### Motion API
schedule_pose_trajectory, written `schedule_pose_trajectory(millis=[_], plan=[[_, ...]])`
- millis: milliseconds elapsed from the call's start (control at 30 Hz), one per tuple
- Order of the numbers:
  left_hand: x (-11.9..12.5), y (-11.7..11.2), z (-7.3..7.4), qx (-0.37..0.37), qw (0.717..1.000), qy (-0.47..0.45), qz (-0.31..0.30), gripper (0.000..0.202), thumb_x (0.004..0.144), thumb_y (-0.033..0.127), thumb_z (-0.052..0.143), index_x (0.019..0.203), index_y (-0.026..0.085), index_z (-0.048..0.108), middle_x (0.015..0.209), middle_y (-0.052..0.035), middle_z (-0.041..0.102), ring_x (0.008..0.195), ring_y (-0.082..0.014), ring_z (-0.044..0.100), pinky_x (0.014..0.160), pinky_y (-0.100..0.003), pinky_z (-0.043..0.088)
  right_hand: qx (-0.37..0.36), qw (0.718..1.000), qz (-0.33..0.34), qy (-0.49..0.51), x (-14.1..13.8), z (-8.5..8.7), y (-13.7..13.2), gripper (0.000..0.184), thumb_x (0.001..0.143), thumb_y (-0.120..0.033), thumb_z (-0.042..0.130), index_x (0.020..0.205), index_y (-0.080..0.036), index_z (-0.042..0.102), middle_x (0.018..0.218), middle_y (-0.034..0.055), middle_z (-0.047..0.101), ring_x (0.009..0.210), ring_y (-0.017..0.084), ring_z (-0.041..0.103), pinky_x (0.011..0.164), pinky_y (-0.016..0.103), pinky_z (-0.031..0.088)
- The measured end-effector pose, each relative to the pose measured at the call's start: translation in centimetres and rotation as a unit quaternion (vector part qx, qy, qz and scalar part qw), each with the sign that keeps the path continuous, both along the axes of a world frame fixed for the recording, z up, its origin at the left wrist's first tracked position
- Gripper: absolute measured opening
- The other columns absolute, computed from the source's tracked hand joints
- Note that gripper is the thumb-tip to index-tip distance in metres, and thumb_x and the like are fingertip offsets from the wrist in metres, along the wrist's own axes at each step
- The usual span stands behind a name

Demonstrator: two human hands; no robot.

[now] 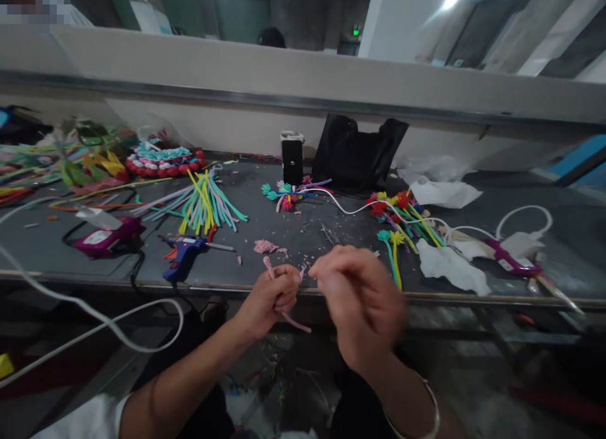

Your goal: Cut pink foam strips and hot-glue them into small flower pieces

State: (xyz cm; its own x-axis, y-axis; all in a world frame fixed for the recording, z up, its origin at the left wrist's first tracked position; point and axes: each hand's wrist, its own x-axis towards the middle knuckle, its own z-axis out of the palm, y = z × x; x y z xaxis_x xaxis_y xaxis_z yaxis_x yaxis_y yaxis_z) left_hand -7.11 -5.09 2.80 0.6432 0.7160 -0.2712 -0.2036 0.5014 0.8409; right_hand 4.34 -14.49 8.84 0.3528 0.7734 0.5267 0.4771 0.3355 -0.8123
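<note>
My left hand [277, 295] is closed around a pink pipe cleaner [296, 325], whose thicker fuzzy end sticks out above the fist and whose thin tail hangs below it. Close by, my right hand [360, 300] is raised at the table's front edge, fingers curled and tips pressed together, partly blurred. Whatever those tips hold, if anything, I cannot make out. A small pink wisp [302, 272] shows at the left fingertips. Beyond my hands lie a heap of pink fluff [266, 246], scattered clippings and metal tweezers or scissors [330, 233], partly hidden by my right hand.
Left are a blue glue gun [184, 255], a purple glue gun [108, 237] and yellow-green pipe cleaners [208, 205]. Behind stand a black phone-like box [292, 163] and a black bag [357, 152]. Pipe-cleaner flowers [402, 202], a white cable [348, 210] and another purple device [514, 261] lie right.
</note>
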Motion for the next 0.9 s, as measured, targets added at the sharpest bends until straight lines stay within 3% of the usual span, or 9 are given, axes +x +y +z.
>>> schedule_pose_trajectory(millis=[67, 100, 167, 233, 367, 533, 667, 767, 900], plan=[[-0.2, 0.3, -0.1, -0.001, 0.999, -0.032, -0.002, 0.015, 0.072, 0.024, 0.066, 0.072, 0.016, 0.053, 0.048, 0.0105, 0.026, 0.042, -0.0032, 0.015, 0.04, -0.019, 0.013, 0.003, 1.0, -0.023, -0.005, 0.4, -1.5, 1.9, 0.007, 0.088, -0.026, 0.054, 0.091, -0.024, 0.06, 0.086, 0.0001, 0.063, 0.079, 0.015, 0.06, 0.073, 0.028, 0.05], [-0.3, 0.5, -0.2, -0.005, 0.999, -0.044, -0.003, 0.015, 0.072, 0.023, 0.066, 0.071, 0.016, 0.052, 0.048, 0.0106, 0.026, 0.041, -0.0031, 0.016, 0.039, -0.018, 0.013, -0.018, 1.0, -0.017, -0.01, 0.7, -2.3, 2.8, 0.013, 0.087, -0.025, 0.055, 0.099, -0.023, 0.061, 0.088, 0.0012, 0.063, 0.08, 0.015, 0.059, 0.073, 0.028, 0.05], [-0.4, 0.6, -0.3, -0.011, 0.998, -0.055, -0.008, 0.016, 0.071, 0.021, 0.065, 0.069, 0.016, 0.051, 0.05, 0.0104, 0.027, 0.041, -0.0026, 0.016, 0.039, -0.017, 0.013, -0.087, 0.996, 0.019, 0.002, 1.2, -3.9, 4.1, 0.026, 0.085, -0.027, 0.058, 0.11, -0.021, 0.061, 0.092, 0.003, 0.064, 0.085, 0.016, 0.06, 0.072, 0.026, 0.05], [-0.4, 0.6, -0.2, -0.014, 0.998, -0.056, -0.009, 0.017, 0.071, 0.019, 0.066, 0.068, 0.016, 0.049, 0.052, 0.0101, 0.028, 0.041, -0.002, 0.017, 0.039, -0.016, 0.014, -0.137, 0.988, 0.073, 0.024, 1.6, -5.0, 4.8, 0.025, 0.085, -0.032, 0.059, 0.107, -0.021, 0.064, 0.09, 0.0031, 0.066, 0.082, 0.016, 0.061, 0.066, 0.024, 0.049], [-0.5, 0.5, 0.0, -0.017, 0.999, -0.047, -0.002, 0.02, 0.071, 0.019, 0.067, 0.067, 0.016, 0.048, 0.052, 0.0105, 0.026, 0.041, -0.0015, 0.016, 0.038, -0.016, 0.014, -0.168, 0.972, 0.139, 0.09, 2.2, -5.3, 4.9, 0.02, 0.084, -0.038, 0.061, 0.093, -0.021, 0.069, 0.084, 0.001, 0.068, 0.068, 0.013, 0.06, 0.057, 0.022, 0.046], [-0.5, 0.4, 0.1, -0.021, 0.999, -0.03, 0.009, 0.021, 0.071, 0.024, 0.069, 0.068, 0.016, 0.049, 0.051, 0.011, 0.025, 0.041, -0.0018, 0.015, 0.038, -0.016, 0.014, -0.184, 0.963, 0.153, 0.121, 2.8, -5.4, 5.0, 0.017, 0.08, -0.037, 0.066, 0.08, -0.02, 0.068, 0.07, -0.0022, 0.062, 0.056, 0.01, 0.052, 0.051, 0.02, 0.042], [-0.5, 0.5, 0.4, -0.009, 1.0, 0.011, 0.004, 0.019, 0.075, 0.032, 0.065, 0.076, 0.015, 0.055, 0.056, 0.0092, 0.029, 0.042, -0.0024, 0.018, 0.038, -0.017, 0.011, -0.187, 0.971, 0.095, 0.112, 4.2, -6.2, 5.9, 0.022, 0.082, -0.041, 0.06, 0.082, -0.019, 0.066, 0.066, -0.0025, 0.061, 0.055, 0.011, 0.052, 0.051, 0.021, 0.042], [-0.6, 0.6, 0.6, -0.033, 0.999, 0.007, -0.018, 0.027, 0.081, 0.043, 0.052, 0.086, 0.017, 0.056, 0.063, 0.0067, 0.035, 0.043, -0.0038, 0.021, 0.038, -0.017, 0.01, -0.19, 0.981, 0.01, -0.03, 5.6, -7.0, 6.9, 0.02, 0.086, -0.036, 0.055, 0.083, -0.019, 0.066, 0.072, -0.0002, 0.066, 0.066, 0.015, 0.06, 0.062, 0.024, 0.045], [-0.8, 0.5, 0.7, -0.071, 0.996, -0.013, -0.044, 0.024, 0.082, 0.044, 0.045, 0.085, 0.02, 0.049, 0.065, 0.0058, 0.037, 0.042, -0.005, 0.021, 0.037, -0.018, 0.008, -0.221, 0.956, -0.038, -0.187, 6.8, -8.2, 8.0, 0.019, 0.087, -0.026, 0.049, 0.083, -0.02, 0.067, 0.081, 0.0026, 0.07, 0.077, 0.017, 0.063, 0.071, 0.026, 0.044]])
